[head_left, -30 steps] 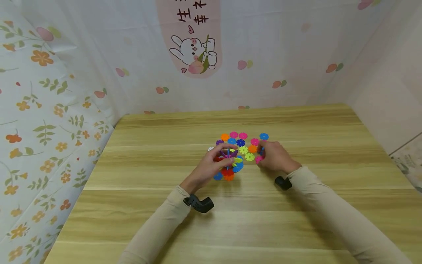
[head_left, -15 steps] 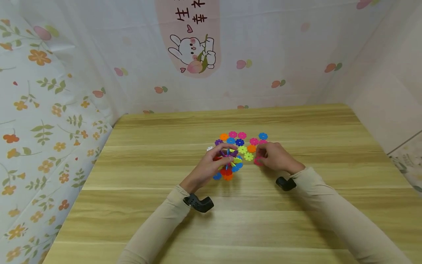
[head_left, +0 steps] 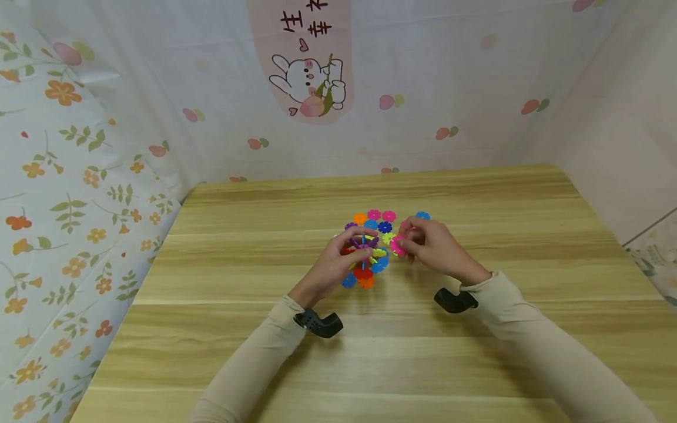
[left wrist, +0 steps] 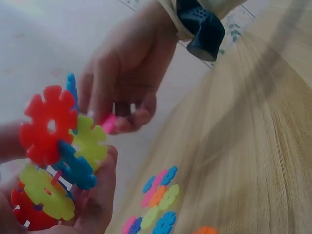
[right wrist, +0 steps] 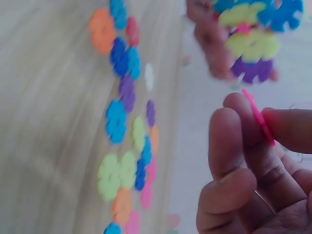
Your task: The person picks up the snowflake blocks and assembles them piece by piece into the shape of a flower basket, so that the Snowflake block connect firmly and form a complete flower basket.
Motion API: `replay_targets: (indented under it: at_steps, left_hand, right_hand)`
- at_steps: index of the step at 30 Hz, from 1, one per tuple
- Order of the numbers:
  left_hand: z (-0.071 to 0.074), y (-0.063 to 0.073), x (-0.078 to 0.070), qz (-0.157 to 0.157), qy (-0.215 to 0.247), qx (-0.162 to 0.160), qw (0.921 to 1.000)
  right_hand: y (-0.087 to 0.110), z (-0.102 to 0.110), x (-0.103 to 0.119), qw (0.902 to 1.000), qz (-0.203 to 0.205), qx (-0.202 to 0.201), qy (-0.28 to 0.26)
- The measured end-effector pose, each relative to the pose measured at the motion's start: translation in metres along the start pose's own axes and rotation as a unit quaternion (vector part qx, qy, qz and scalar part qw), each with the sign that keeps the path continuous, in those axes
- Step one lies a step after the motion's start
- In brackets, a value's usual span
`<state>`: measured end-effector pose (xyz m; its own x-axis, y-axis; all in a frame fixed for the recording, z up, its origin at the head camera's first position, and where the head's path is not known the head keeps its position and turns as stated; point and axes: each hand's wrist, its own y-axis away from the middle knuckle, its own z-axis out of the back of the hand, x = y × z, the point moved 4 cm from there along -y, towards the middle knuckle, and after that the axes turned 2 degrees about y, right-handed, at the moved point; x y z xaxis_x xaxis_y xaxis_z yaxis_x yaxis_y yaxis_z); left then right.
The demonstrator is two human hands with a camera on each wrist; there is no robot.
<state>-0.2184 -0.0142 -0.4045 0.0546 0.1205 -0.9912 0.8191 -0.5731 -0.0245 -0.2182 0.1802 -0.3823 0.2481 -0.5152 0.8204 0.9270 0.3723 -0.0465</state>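
Note:
My left hand (head_left: 334,265) grips a cluster of interlocked snowflake discs (left wrist: 51,124) in red, yellow, blue and purple, joined edge to edge at angles. Between the thumb and a finger of my right hand (head_left: 436,247), a pink snowflake disc (right wrist: 261,119) is pinched; it shows edge-on in the right wrist view. That disc is close to the right side of the cluster, apart from it in the right wrist view. Part of the cluster is hidden behind the left fingers in the head view.
Loose snowflake discs lie on the wooden table (head_left: 264,235) around the hands, among them an orange disc (head_left: 359,218), a dark blue disc (head_left: 385,227) and a blue disc (head_left: 422,215). A patterned cloth (head_left: 222,106) hangs behind the table.
My right hand has picked the pink disc off the table, lifted it and moved left toward the cluster. The left hand keeps its place with the cluster.

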Motion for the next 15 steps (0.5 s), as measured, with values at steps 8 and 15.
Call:
replay_targets:
  at_steps: [8, 15]
  left_hand:
    - [0.001, 0.001, -0.001, -0.003, 0.015, -0.003, 0.9999]
    - [-0.002, 0.0, -0.001, -0.004, 0.014, -0.007, 0.9999]
  right_hand:
    - [0.005, -0.003, 0.02, 0.9994, 0.021, -0.023, -0.012]
    - [0.008, -0.007, 0.028, 0.9988, 0.04, -0.028, 0.003]
